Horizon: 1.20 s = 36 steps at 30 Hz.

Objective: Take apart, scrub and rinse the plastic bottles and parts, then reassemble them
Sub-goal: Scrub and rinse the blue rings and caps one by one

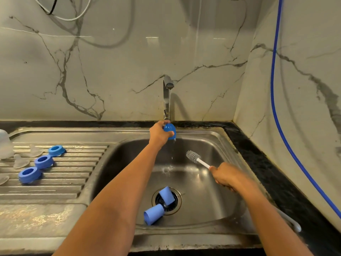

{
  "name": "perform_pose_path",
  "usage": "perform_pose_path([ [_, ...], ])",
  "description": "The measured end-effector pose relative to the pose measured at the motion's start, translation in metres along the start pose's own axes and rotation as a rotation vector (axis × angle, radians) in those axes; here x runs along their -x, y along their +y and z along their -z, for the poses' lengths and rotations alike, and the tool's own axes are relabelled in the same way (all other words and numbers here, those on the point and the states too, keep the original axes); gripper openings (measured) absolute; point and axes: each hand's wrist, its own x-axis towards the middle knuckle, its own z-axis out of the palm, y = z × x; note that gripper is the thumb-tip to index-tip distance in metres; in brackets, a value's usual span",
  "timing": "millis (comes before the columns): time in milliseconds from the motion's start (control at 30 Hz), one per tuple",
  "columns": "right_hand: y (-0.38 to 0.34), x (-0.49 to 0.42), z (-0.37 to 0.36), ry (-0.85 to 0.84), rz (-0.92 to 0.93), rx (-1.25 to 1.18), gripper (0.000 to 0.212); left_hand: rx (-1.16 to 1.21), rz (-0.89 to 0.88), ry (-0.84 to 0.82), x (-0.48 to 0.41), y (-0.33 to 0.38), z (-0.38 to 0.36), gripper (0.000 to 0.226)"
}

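My left hand (159, 133) grips a blue plastic cap (170, 130) under the running tap (167, 97); water streams off it into the steel sink (212, 145). My right hand (226, 175) holds the white handle of a small bottle brush (193, 156), bristles pointing up-left over the basin. Two more blue caps (167, 195) (153, 214) lie at the drain. On the ribbed drainboard (73, 174) at the left sit three blue screw rings (55, 150) (44, 161) (29, 174) and several clear teats (20, 161). A clear bottle (5, 145) stands at the far left edge.
A marble wall rises behind the sink, with a second wall close on the right. A blue hose (276, 108) hangs down that right wall. Black counter edging (258, 154) borders the basin. A white handle (291, 221) rests on the sink's right rim.
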Motion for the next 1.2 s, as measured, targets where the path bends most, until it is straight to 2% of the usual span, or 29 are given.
perform_pose_path([
  [67,-0.001,-0.001,-0.001,-0.013,-0.004,0.014,0.044,0.224,0.097,0.017,-0.001,-0.003,-0.001,0.041],
  [167,-0.002,0.002,-0.001,-0.030,-0.011,0.035,0.044,0.841,0.432,-0.017,0.002,-0.002,-0.002,0.033],
  [233,-0.002,0.004,0.000,-0.031,-0.010,0.053,0.044,1.070,0.599,-0.050,0.005,-0.004,-0.003,0.036],
  [300,-0.002,0.005,0.001,-0.027,-0.007,0.073,0.045,1.198,0.725,-0.082,0.007,-0.007,-0.004,0.042],
  [500,-0.002,0.004,0.001,-0.019,0.004,0.082,0.045,1.327,0.726,-0.141,0.009,0.001,-0.004,0.047],
  [633,-0.002,0.005,0.001,-0.021,0.002,0.096,0.043,1.220,0.777,-0.185,0.012,-0.008,-0.006,0.040],
  [733,-0.002,0.006,0.002,-0.019,0.006,0.109,0.043,1.266,0.781,-0.166,0.011,-0.012,-0.006,0.050],
  [867,-0.002,0.006,0.002,-0.029,0.002,0.132,0.040,1.092,0.786,-0.191,0.012,-0.012,-0.007,0.051],
  [933,-0.002,0.005,0.002,-0.025,0.005,0.139,0.040,1.124,0.764,-0.190,0.011,-0.008,-0.006,0.055],
  [1033,-0.002,0.005,0.001,-0.022,0.002,0.142,0.040,1.053,0.799,-0.151,0.011,-0.008,-0.006,0.048],
  [1200,-0.001,0.004,0.000,-0.029,0.007,0.150,0.040,1.051,0.883,-0.216,0.012,-0.004,-0.009,0.053],
])
